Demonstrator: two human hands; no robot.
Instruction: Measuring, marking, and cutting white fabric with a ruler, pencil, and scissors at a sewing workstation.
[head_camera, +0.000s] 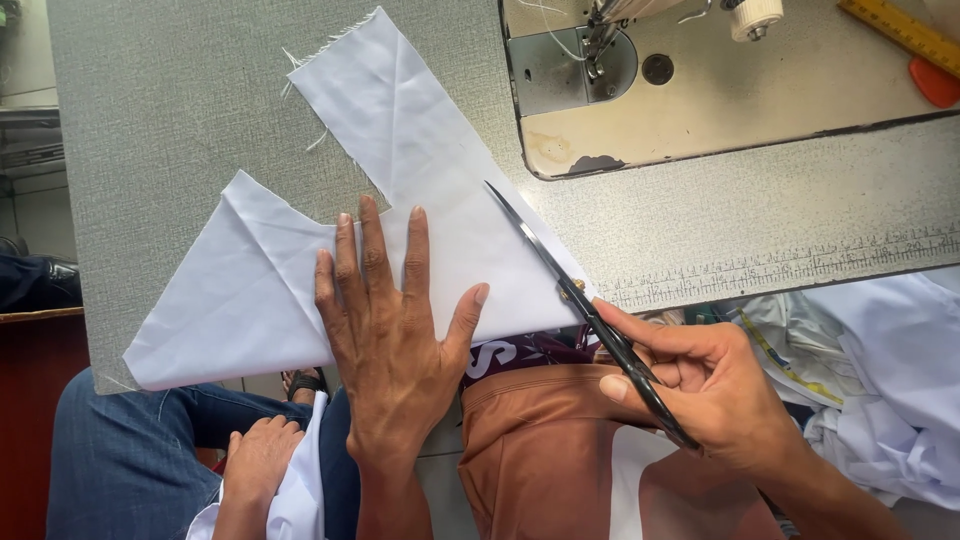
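A folded piece of white fabric (420, 170) lies on the grey table, frayed at its far edge. My left hand (390, 320) presses flat on it near the table's front edge, fingers spread. My right hand (705, 385) grips black scissors (575, 300), whose blades point up and left along the fabric's right edge, nearly closed.
A sewing machine bed (720, 90) with needle and presser foot occupies the far right of the grey table (170, 110). A ruler scale (790, 265) runs along the table's front edge. More white cloth (890, 380) is piled at right. Another person's hand (258, 455) holds white cloth at lower left.
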